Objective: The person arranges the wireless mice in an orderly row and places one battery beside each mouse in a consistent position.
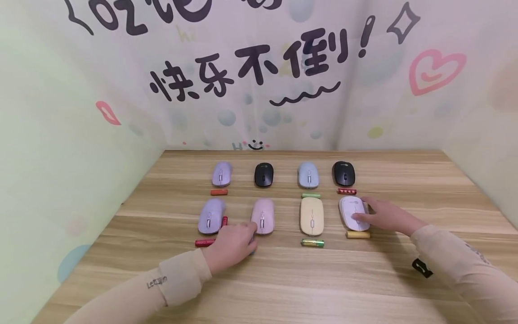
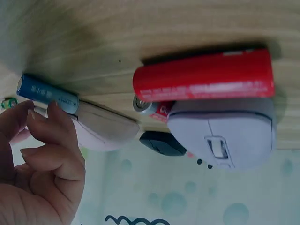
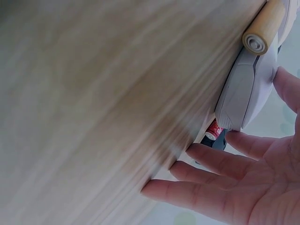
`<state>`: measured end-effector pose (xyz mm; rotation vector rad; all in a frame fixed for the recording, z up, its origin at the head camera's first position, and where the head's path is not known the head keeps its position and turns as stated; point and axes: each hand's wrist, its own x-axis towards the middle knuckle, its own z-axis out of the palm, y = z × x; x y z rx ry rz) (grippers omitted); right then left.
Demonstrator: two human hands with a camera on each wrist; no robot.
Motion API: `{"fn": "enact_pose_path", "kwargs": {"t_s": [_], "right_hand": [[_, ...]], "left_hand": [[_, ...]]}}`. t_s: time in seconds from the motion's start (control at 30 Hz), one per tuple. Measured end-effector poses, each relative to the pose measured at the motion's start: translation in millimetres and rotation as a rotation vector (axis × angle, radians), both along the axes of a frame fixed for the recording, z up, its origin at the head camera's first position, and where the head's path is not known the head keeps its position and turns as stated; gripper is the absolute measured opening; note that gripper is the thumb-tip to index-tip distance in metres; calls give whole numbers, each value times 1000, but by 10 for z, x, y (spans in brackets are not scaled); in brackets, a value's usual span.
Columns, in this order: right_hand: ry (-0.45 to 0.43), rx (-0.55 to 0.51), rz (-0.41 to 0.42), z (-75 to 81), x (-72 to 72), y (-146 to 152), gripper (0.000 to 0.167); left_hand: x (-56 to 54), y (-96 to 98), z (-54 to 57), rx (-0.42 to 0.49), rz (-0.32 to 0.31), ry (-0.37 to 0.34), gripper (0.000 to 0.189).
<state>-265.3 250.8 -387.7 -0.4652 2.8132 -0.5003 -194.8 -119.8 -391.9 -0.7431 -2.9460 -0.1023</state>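
My left hand [image 1: 232, 245] is over the table just in front of a pink mouse [image 1: 263, 211]. In the left wrist view, its curled fingers [image 2: 63, 164] pinch a blue battery [image 2: 47, 91] close by that mouse. A lilac mouse [image 1: 212, 216] stands to its left, with a red battery [image 2: 206, 75] before it and another red battery [image 1: 224, 221] beside it. At the right, my right hand [image 1: 384, 215] touches a white mouse [image 1: 351, 213], thumb on its top and index finger at its far edge. The other right fingers [image 3: 201, 192] stretch out straight and spread.
A yellow mouse [image 1: 312, 216] has a green-and-gold battery [image 1: 312, 243] before it; a yellow battery [image 1: 358, 235] is before the white mouse. Behind stand a purple mouse [image 1: 221, 174], black mice [image 1: 264, 175] and a light blue mouse [image 1: 308, 175]. A printed curtain [image 1: 259, 108] backs the table.
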Motion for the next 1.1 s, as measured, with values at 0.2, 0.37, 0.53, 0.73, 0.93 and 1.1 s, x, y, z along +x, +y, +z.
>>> {"fn": "enact_pose_path", "kwargs": {"t_s": [0.2, 0.37, 0.53, 0.73, 0.93, 1.1], "right_hand": [[11, -6, 5, 4, 1, -3, 82], [12, -1, 4, -12, -11, -7, 81], [13, 1, 8, -21, -16, 1, 82], [-2, 1, 0, -8, -12, -3, 84], [2, -1, 3, 3, -8, 5, 85], [7, -3, 6, 0, -6, 1, 85]], "left_hand": [[5, 0, -91, 13, -11, 8, 16], [0, 1, -122, 60, 7, -21, 15], [3, -3, -111, 88, 15, -72, 13], [9, -33, 51, 117, 27, -61, 15], [-41, 36, 194, 89, -132, 70, 16], [-46, 135, 172, 8, -317, -8, 11]]}}
